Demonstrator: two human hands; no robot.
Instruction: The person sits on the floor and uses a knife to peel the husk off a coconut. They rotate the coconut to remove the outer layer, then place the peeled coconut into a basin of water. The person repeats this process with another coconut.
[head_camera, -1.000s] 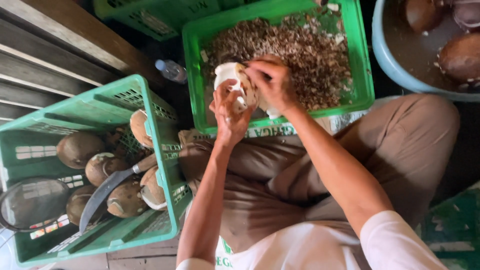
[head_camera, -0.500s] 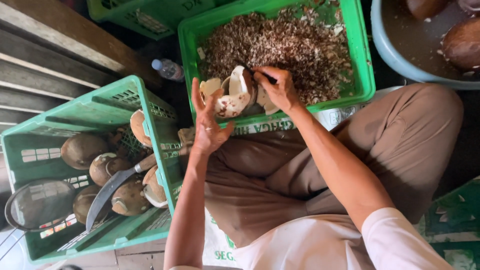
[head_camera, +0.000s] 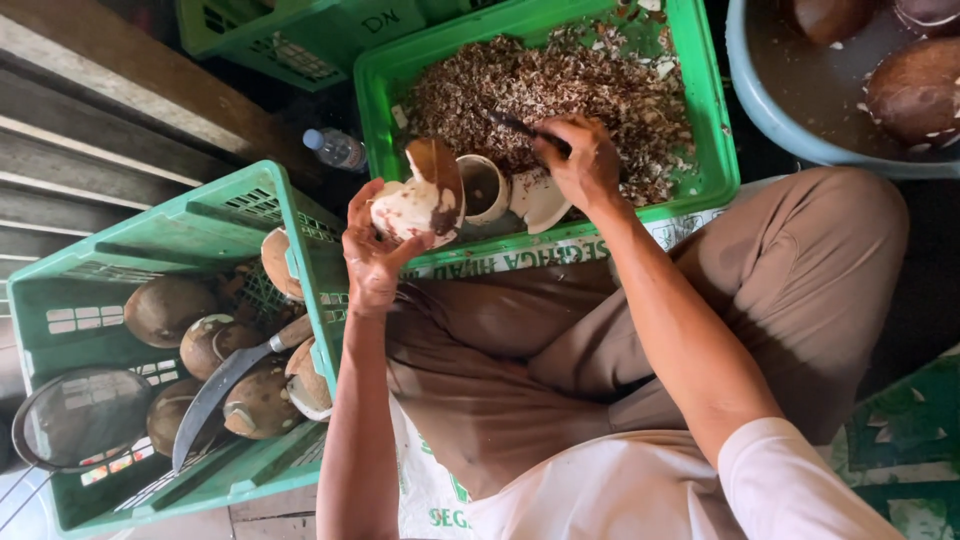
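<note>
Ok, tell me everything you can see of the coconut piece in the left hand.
The coconut piece is a rounded chunk, mostly peeled to white flesh with patches of brown skin left, and a brown flap standing up at its top. It looks firm and moist. The left hand cups it from below, fingers spread round it, holding it over the near rim of the green crate of brown shavings. The right hand, gripping a dark tool, is apart from it.
</note>
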